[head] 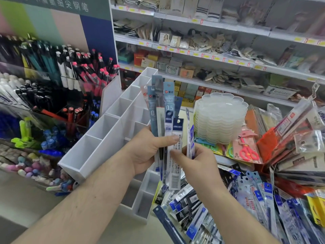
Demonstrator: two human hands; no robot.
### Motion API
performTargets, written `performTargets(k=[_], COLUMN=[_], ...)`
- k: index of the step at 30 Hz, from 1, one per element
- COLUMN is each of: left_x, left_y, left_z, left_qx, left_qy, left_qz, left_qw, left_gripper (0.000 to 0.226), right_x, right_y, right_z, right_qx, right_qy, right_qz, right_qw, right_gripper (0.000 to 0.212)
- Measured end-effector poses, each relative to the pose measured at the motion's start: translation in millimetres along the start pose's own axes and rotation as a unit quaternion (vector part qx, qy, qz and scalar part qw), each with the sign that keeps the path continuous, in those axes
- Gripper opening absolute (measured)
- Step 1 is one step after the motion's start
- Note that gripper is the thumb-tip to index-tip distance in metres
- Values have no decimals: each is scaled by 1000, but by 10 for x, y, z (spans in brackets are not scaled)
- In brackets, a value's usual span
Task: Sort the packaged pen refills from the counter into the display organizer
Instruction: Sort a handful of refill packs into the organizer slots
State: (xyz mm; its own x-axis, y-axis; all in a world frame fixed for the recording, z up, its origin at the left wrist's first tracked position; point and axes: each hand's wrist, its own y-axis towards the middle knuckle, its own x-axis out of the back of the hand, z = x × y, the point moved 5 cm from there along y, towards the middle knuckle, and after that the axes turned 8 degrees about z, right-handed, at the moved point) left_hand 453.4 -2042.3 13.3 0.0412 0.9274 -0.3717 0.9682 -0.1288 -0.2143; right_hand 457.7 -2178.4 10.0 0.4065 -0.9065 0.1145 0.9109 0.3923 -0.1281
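The white display organizer (pixel 98 136) stands just behind and to the left of both hands, its open compartments running away in a stepped row, with a lower tier below the wrists. To the right of the hands and beneath them, a loose heap of packaged pen refills (pixel 246 199) covers the bench (pixel 140 231).

The left hand (pixel 147 150) grips a fanned bundle of refill packs (pixel 163 111) upright, thumb pressed across their fronts and fingers curled behind. The right hand (pixel 197 161) pinches a white-and-blue refill pack (pixel 176 155) at the front of that fan, and a slimmer blue pack (pixel 190 138) sits against its fingers.

The step looks like picking one pack out of the fan to file it. It would go best if the left thumb eases only enough to free the front pack, so the others do not slide out, and if the printed label is read before a compartment is chosen.

The compartments seen from here look empty, but the nearer ones are hidden by the forearms. The lower ends of the held packs are covered by the hands, most print is too blurred to read beyond a "0.5", and the heap is cut off at the right edge.
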Motion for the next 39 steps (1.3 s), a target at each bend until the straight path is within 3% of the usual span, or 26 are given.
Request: performTargets(k=[11, 15, 21, 25, 28, 32, 36, 39], left_x=[76, 92, 89, 110, 103, 72, 62, 47], left_y=[13, 29, 36, 26, 21, 32, 49, 30], left_z=[31, 42, 53, 58, 56, 53, 71, 60], left_qx=[5, -10, -29, -28, -27, -28, -22, -22], left_qy=[-8, 7, 41, 19, 21, 23, 16, 14], left_qz=[-61, -65, -44, -44, -37, -24, 9, 18], left_qw=[998, 998, 998, 998, 999, 999, 1000, 1000], left_gripper=[26, 34, 63, 61, 60, 70, 60, 64], right_x=[198, 254, 67, 6, 1, 25, 19, 13], right_y=[-36, -15, 56, 75, 52, 29, 1, -16], right_z=[126, 160, 194, 180, 171, 182, 236, 259], right_qx=[14, 45, 37, 9, 8, 33, 73, 94], right_qy=[68, -15, -123, 47, 63, 29, 6, -43], right_qz=[-70, -110, -52, 20, 45, 62, 73, 52], right_qw=[995, 993, 990, 999, 997, 997, 995, 993], right_gripper=[7, 32, 33, 13, 3, 10, 17, 19])
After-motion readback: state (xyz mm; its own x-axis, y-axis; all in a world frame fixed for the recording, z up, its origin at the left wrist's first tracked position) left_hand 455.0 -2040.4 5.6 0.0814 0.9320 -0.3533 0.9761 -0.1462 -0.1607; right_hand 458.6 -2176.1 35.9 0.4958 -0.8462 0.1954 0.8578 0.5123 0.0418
